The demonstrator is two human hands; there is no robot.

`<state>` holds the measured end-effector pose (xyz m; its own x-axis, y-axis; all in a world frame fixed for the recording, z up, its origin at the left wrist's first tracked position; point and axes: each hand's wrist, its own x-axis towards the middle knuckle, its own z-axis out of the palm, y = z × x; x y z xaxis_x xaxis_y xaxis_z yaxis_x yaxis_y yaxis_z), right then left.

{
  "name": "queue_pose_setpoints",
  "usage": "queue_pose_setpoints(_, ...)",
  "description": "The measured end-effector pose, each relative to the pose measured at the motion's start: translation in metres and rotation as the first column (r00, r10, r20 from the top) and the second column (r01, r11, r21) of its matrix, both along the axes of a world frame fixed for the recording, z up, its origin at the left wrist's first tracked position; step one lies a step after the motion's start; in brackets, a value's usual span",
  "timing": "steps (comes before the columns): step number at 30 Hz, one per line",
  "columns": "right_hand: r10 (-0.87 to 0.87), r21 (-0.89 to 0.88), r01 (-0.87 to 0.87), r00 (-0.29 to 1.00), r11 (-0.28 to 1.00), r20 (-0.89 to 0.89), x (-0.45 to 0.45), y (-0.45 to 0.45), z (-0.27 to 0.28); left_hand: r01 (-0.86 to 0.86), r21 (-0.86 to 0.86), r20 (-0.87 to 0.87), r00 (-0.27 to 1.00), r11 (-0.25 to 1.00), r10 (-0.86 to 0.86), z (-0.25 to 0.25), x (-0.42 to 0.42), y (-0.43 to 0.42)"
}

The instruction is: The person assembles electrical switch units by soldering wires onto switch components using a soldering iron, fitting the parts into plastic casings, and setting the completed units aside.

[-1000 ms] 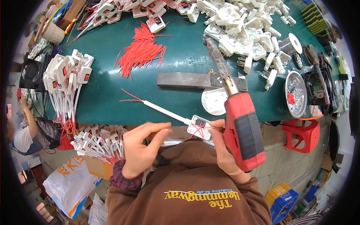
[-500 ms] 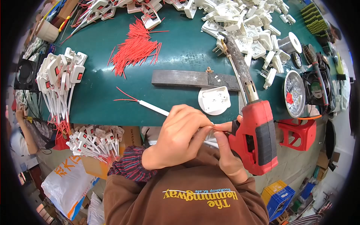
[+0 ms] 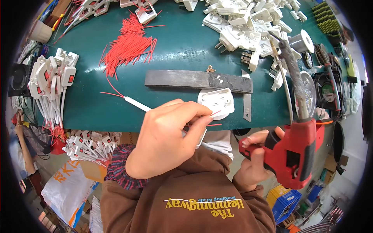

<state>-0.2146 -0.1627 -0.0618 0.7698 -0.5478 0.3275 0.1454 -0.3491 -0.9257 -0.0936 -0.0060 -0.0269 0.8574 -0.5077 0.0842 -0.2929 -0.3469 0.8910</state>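
Observation:
My left hand (image 3: 161,136) pinches a white two-core cable (image 3: 136,103) above the front edge of the bench. Red wire ends (image 3: 214,124) stick out past its fingertips, and another red pair splays from the cable's far end. Part of a white piece shows below the fingers, mostly hidden. My right hand (image 3: 253,163) is wrapped round the handle of a red soldering gun (image 3: 295,153), whose long tip and thin feed tube point up over the bench. A white plug housing (image 3: 217,100) lies beyond my left fingertips, touching a dark metal bar (image 3: 176,79).
Red wires (image 3: 128,48) lie piled at the back. White plug parts (image 3: 248,27) heap at back right, near a solder spool (image 3: 301,40) and a metal dish (image 3: 309,91). A blade (image 3: 247,105) lies beside the bar. Bundled switch cables (image 3: 50,77) stand at left.
My hands have separated. The soldering gun has swung right with my right hand, and my left hand has shifted left with the cable, exposing the red wire ends.

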Motion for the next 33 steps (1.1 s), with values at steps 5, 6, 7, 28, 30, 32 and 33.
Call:
queue_pose_setpoints(5,0.012,0.174,-0.016,1.000,0.985,0.025,-0.011,-0.014,0.003,-0.055,0.054,0.001,0.998,0.997,0.056,0.008,0.008,-0.006)
queue_pose_setpoints(6,0.076,0.235,-0.089,0.995,0.968,0.064,-0.014,-0.019,0.003,-0.093,0.052,-0.004,0.996,0.994,0.093,0.008,0.008,-0.009)
queue_pose_setpoints(7,0.138,0.294,-0.164,0.985,0.942,0.108,-0.018,-0.025,0.003,-0.084,0.069,0.015,0.996,0.994,0.083,0.004,0.007,-0.012)
queue_pose_setpoints(28,0.593,0.593,-0.365,0.766,0.718,-0.247,-0.022,-0.127,0.082,-0.140,0.045,0.072,0.988,0.989,0.137,-0.023,0.002,-0.028)
queue_pose_setpoints(30,0.445,0.568,-0.227,0.851,0.791,-0.280,-0.025,-0.129,0.086,-0.135,0.060,0.086,0.988,0.989,0.130,-0.023,0.002,-0.028)
queue_pose_setpoints(32,0.607,0.606,-0.345,0.736,0.717,-0.299,-0.028,-0.146,0.090,-0.133,0.075,0.094,0.988,0.988,0.126,-0.021,0.003,-0.028)
queue_pose_setpoints(33,0.605,0.605,-0.343,0.737,0.719,-0.301,-0.027,-0.146,0.093,-0.129,0.091,0.104,0.987,0.987,0.120,-0.021,0.003,-0.028)
